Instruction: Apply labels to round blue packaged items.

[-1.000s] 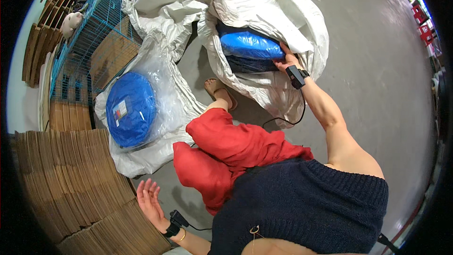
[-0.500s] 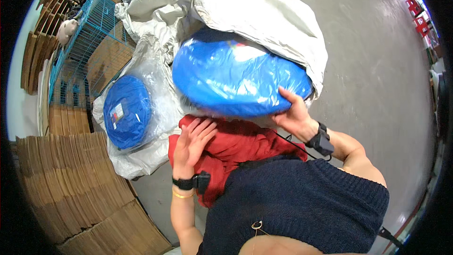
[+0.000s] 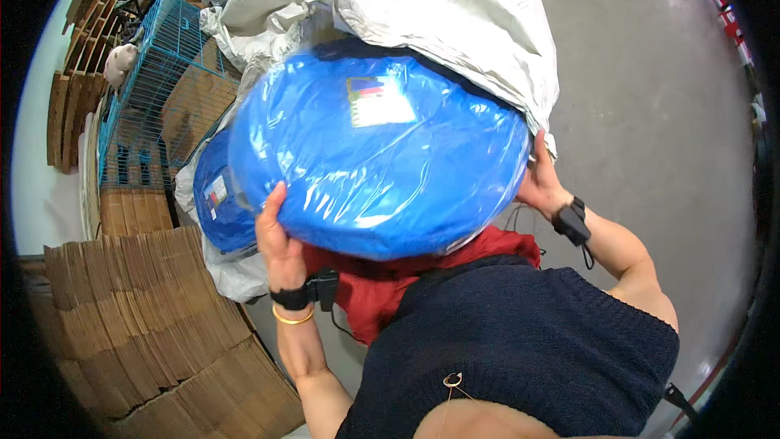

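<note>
partly hidden fingers (image 3: 275,205) behind blue bundle (image 3: 382,154)

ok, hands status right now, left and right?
Left hand: closed on the lower left edge of the round blue plastic-wrapped disc.
Right hand: holding the same disc's right edge.

The large blue round bundle (image 3: 382,154) is wrapped in clear, glossy plastic film, wrinkled and streaked with highlights; a paper label (image 3: 380,101) is seen under the film. The same shiny film is seen on the second blue bundle (image 3: 219,203). The white sack (image 3: 455,24) is made of matt woven material, creased. The flattened boxes (image 3: 138,317) are of dull brown corrugated cardboard. The cage (image 3: 162,73) is of blue-coated metal wire. The floor (image 3: 650,114) is smooth grey concrete with a faint sheen.
</note>
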`<state>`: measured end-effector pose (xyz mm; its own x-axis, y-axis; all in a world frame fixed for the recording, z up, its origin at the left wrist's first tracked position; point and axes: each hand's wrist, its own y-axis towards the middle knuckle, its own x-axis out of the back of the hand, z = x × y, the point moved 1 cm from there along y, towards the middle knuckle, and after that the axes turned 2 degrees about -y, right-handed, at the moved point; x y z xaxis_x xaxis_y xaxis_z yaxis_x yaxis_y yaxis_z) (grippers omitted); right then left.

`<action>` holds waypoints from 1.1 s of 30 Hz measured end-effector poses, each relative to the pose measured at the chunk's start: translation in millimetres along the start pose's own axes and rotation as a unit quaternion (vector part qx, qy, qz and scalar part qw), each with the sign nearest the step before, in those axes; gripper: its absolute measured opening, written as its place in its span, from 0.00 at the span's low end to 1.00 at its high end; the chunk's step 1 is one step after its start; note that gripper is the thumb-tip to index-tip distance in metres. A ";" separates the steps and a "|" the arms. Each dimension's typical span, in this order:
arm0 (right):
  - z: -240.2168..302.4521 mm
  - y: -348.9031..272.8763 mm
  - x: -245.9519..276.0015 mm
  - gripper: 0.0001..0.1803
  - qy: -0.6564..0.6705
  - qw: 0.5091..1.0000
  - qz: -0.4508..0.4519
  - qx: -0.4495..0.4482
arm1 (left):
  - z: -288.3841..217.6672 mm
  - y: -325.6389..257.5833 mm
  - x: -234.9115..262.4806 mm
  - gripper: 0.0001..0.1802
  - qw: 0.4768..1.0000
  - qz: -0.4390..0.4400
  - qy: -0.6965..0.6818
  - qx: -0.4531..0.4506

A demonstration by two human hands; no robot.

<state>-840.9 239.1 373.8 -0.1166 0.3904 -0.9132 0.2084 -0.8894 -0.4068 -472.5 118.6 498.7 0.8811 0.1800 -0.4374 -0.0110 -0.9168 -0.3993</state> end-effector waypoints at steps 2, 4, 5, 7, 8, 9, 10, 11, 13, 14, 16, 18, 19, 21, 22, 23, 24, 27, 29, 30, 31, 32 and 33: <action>0.4 32.8 22.4 0.45 0.006 0.999 -0.022 -0.032 | -28.1 -22.1 2.8 0.26 0.996 -0.004 0.069 -0.061; -24.3 49.5 35.5 0.41 -0.058 0.992 -0.049 -0.100 | -47.5 -52.7 -4.1 0.30 0.982 0.019 0.139 -0.126; -47.7 56.0 39.2 0.41 -0.054 0.992 -0.046 -0.105 | -56.2 -67.0 -7.9 0.31 0.970 0.030 0.176 -0.168; -86.7 67.7 43.4 0.38 -0.105 0.979 -0.109 -0.138 | -76.2 -97.3 -17.3 0.32 0.952 0.027 0.235 -0.195; -97.7 74.3 43.0 0.38 -0.105 0.979 -0.103 -0.142 | -82.5 -109.2 -18.7 0.33 0.932 0.028 0.289 -0.219; -112.4 83.3 37.0 0.37 -0.086 0.977 -0.092 -0.172 | -89.4 -127.8 -16.0 0.33 0.927 0.017 0.295 -0.232; -120.0 92.3 30.8 0.36 -0.066 0.975 -0.083 -0.195 | -92.8 -139.3 -12.1 0.37 0.923 0.007 0.302 -0.239; -119.3 97.9 23.8 0.36 -0.067 0.976 -0.071 -0.197 | -95.2 -151.0 -8.6 0.43 0.919 -0.002 0.307 -0.247; -113.5 113.6 7.2 0.36 -0.019 0.983 -0.009 -0.181 | -84.6 -170.9 16.4 0.45 0.905 -0.040 0.301 -0.299; -120.4 124.8 -7.2 0.34 -0.021 0.985 0.041 -0.169 | -80.6 -190.4 29.5 0.48 0.889 -0.087 0.290 -0.344; -122.5 145.3 -27.2 0.33 -0.056 0.988 0.078 -0.121 | -61.2 -208.5 47.3 0.43 0.868 -0.105 0.272 -0.401; -119.1 160.1 -45.6 0.29 -0.102 0.989 0.095 -0.051 | -43.6 -222.6 100.6 0.42 0.876 -0.100 0.236 -0.409; -118.2 163.9 -57.8 0.29 -0.113 0.990 0.079 -0.019 | -40.3 -227.9 118.0 0.40 0.890 -0.094 0.201 -0.398; -102.8 160.0 -81.6 0.29 -0.185 0.977 0.083 0.064 | -47.5 -237.5 122.7 0.36 0.912 -0.114 0.144 -0.366; -93.2 170.1 -77.8 0.28 -0.214 0.967 0.083 0.109 | -50.4 -240.4 124.0 0.32 0.937 -0.122 0.089 -0.316; -83.2 180.4 -73.7 0.27 -0.243 0.954 0.086 0.152 | -56.1 -235.4 130.6 0.28 0.923 -0.186 0.120 -0.315; -74.2 180.5 -78.5 0.27 -0.273 0.938 0.101 0.189 | -63.9 -227.0 133.9 0.24 0.905 -0.254 0.148 -0.308; -56.0 175.7 -96.2 0.28 -0.324 0.899 0.148 0.256 | -91.7 -209.1 160.4 0.20 0.872 -0.251 0.168 -0.385; -48.5 167.5 -108.3 0.29 -0.302 0.890 0.198 0.277 | -106.3 -199.1 191.2 0.21 0.872 -0.300 0.127 -0.366; -45.6 172.7 -106.7 0.29 -0.274 0.897 0.216 0.273 | -114.9 -199.3 184.8 0.23 0.860 -0.280 0.147 -0.400; -37.8 185.5 -99.7 0.30 -0.312 0.893 0.209 0.248 | -120.7 -197.0 173.9 0.25 0.849 -0.256 0.168 -0.430; -26.4 194.8 -94.0 0.30 -0.324 0.886 0.214 0.252 | -121.6 -194.6 137.7 0.27 0.878 -0.178 0.112 -0.430; -21.8 200.3 -101.5 0.30 -0.333 0.881 0.227 0.248 | -121.8 -195.5 133.6 0.27 0.884 -0.168 0.118 -0.421</action>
<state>-766.2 26.5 384.6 -0.7081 -0.1108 -0.6974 -0.0503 -0.9772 0.2063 -295.1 278.4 616.5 0.8425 0.5047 -0.1884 0.5387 -0.7839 0.3089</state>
